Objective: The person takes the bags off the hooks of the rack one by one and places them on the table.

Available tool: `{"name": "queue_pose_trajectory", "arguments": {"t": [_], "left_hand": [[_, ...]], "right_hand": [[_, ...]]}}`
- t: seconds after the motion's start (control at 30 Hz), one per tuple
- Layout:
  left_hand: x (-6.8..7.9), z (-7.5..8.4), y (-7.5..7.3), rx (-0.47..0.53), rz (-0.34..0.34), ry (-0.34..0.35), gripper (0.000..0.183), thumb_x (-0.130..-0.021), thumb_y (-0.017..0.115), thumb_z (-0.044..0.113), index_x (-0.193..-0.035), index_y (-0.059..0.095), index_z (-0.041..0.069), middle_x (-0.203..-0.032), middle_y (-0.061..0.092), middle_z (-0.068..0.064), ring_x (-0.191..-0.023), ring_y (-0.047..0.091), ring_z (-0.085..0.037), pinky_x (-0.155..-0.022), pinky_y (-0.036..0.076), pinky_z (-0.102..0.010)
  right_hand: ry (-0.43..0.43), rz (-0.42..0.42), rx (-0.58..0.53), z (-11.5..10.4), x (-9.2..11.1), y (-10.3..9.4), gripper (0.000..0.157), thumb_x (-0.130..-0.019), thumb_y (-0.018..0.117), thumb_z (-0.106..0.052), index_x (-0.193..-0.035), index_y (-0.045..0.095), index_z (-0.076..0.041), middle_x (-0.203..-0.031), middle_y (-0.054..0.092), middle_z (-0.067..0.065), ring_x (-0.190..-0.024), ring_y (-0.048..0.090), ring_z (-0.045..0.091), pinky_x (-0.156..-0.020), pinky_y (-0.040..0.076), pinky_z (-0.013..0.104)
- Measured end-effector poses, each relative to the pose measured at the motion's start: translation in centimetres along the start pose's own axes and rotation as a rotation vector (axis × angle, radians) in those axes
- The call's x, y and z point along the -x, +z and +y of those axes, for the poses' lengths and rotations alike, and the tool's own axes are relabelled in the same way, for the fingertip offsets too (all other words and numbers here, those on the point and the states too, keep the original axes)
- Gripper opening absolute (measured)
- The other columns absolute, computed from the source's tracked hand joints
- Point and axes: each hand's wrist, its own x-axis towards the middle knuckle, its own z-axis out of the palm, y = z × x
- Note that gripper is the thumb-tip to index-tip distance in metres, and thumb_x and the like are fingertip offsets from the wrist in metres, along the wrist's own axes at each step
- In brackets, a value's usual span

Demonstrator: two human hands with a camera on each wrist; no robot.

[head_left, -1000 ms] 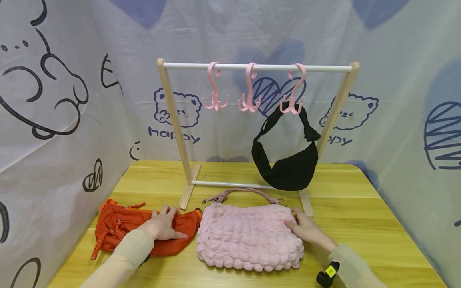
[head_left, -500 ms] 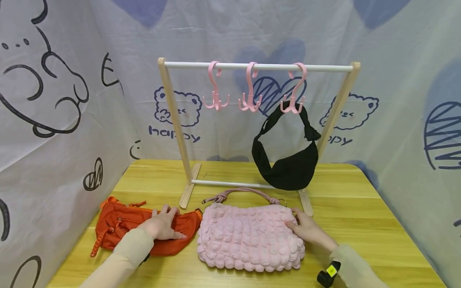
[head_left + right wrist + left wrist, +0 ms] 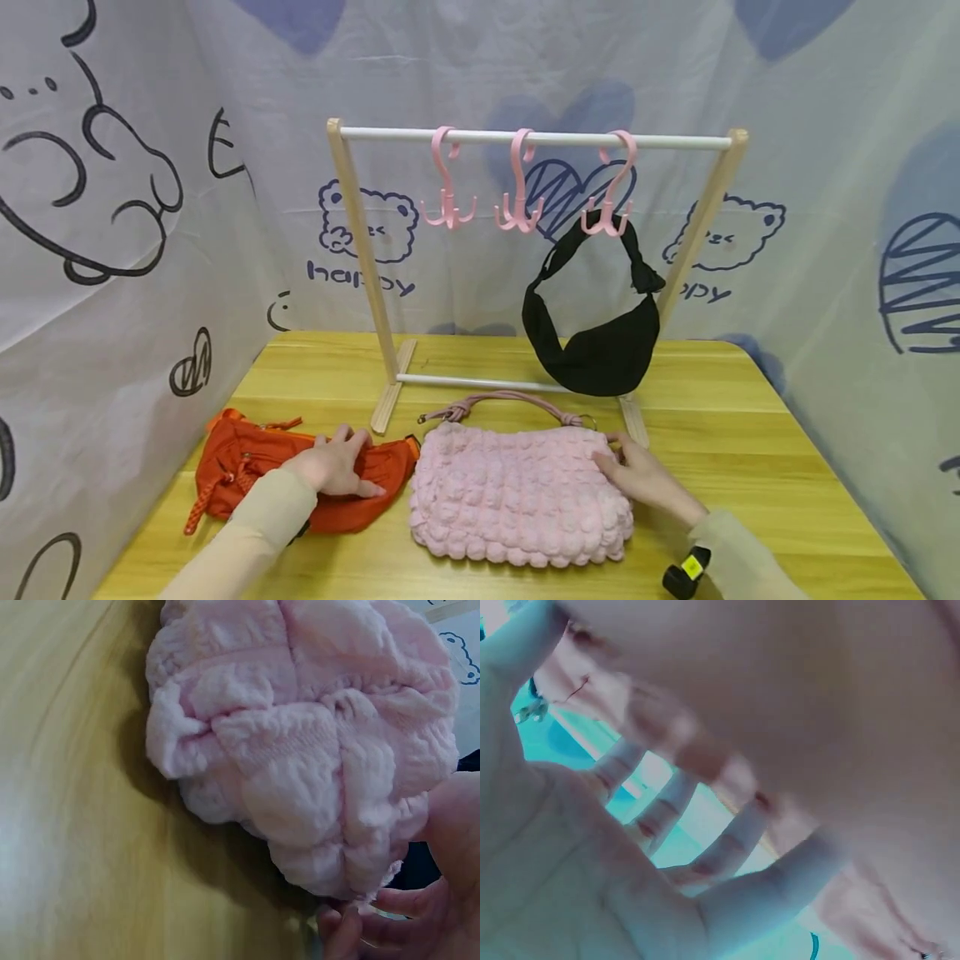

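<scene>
My left hand (image 3: 335, 465) rests on an orange-red waist bag (image 3: 238, 467), fingers spread near its upper edge and thumb across its front. In the left wrist view the spread fingers (image 3: 731, 847) look straight, and the blurred bag fills the upper right. My right hand (image 3: 643, 477) holds the right end of a puffy pink handbag (image 3: 517, 492), thumb on the front and fingers going behind. The right wrist view shows the bubbly pink fabric close up, with the fingertips at its corner. The handbag's knotted handle (image 3: 517, 397) arches behind it.
A rack with a white rail (image 3: 555, 140) and wooden legs stands at the back of the wooden table (image 3: 750, 433). Three pink hooks (image 3: 519, 187) hang from the rail. A black shoulder bag (image 3: 611, 354) hangs from the right one. Printed cloth surrounds the table.
Both hands stay where they were on the two bags. The head view has shifted very slightly; nothing else has visibly moved.
</scene>
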Motion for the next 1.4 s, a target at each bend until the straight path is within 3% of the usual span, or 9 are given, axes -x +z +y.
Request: {"name": "queue_pose_trajectory", "arguments": {"t": [0.1,0.23,0.5,0.7,0.93,1.13,1.4], "left_hand": [[-0.2,0.4,-0.6,-0.01,0.011,0.013,0.077,-0.082,0.077,0.057,-0.138,0.048,0.013,-0.143,0.039,-0.02,-0.124,0.043,-0.05,-0.088,0.05,-0.061],[-0.5,1.2,-1.5,-0.005,0.087,0.082,0.067,-0.087,0.075,0.051,-0.135,0.051,0.011,-0.137,0.043,-0.02,-0.117,0.042,-0.046,-0.088,0.05,-0.059],[-1.8,4.0,-3.6,-0.018,0.267,0.213,0.047,-0.093,0.071,0.04,-0.13,0.056,0.013,-0.135,0.051,-0.017,-0.116,0.049,-0.04,-0.09,0.052,-0.057],[-3.3,6.8,-5.3,-0.021,0.422,0.335,0.038,-0.096,0.069,0.03,-0.127,0.06,0.009,-0.137,0.056,-0.018,-0.116,0.057,-0.039,-0.098,0.051,-0.055],[-3.7,11.3,-8.4,0.005,0.512,0.435,0.035,-0.096,0.066,0.024,-0.127,0.061,0.008,-0.129,0.063,-0.012,-0.118,0.061,-0.032,-0.102,0.05,-0.048],[-3.8,14.9,-10.2,0.047,0.541,0.511,0.032,-0.098,0.062,0.021,-0.128,0.061,0.009,-0.128,0.064,-0.01,-0.119,0.061,-0.028,-0.105,0.05,-0.044],[-4.4,18.1,-10.8,0.095,0.583,0.604,0.029,-0.099,0.062,0.02,-0.126,0.063,0.009,-0.127,0.064,-0.007,-0.118,0.061,-0.025,-0.105,0.051,-0.04]], "right_hand": [[-0.004,0.064,-0.015,0.1,0.0,-0.5,0.045,-0.099,0.06,-0.025,-0.131,0.05,0.005,-0.087,0.059,0.009,-0.073,0.052,0.015,-0.062,0.044,0.026],[-0.05,0.203,0.003,0.2,0.1,-1.4,0.035,-0.099,0.059,-0.018,-0.127,0.054,0.003,-0.088,0.061,0.009,-0.073,0.053,0.011,-0.062,0.044,0.023],[-0.287,0.535,-0.036,-1.7,-0.6,-3.9,0.02,-0.094,0.06,-0.001,-0.113,0.062,0.002,-0.087,0.061,0.01,-0.075,0.052,0.004,-0.063,0.045,0.017],[-0.437,0.678,-0.003,-3.8,-1.3,-5.7,0.022,-0.092,0.06,0.004,-0.113,0.062,0.004,-0.09,0.06,0.01,-0.081,0.052,0.004,-0.067,0.045,0.012],[-0.536,0.765,-0.002,-6.6,-2.2,-8.0,0.027,-0.09,0.059,0.006,-0.117,0.06,0.006,-0.098,0.058,0.018,-0.09,0.055,0.024,-0.076,0.042,0.012],[-0.584,0.796,0.018,-9.1,-3.1,-10.1,0.036,-0.09,0.057,0.004,-0.126,0.054,0.007,-0.119,0.053,0.026,-0.108,0.052,0.036,-0.09,0.045,0.036],[-0.535,0.763,0.005,-11.1,-4.3,-11.3,0.045,-0.089,0.057,0.002,-0.134,0.048,0.003,-0.143,0.038,0.026,-0.13,0.042,0.038,-0.109,0.04,0.058]]}}
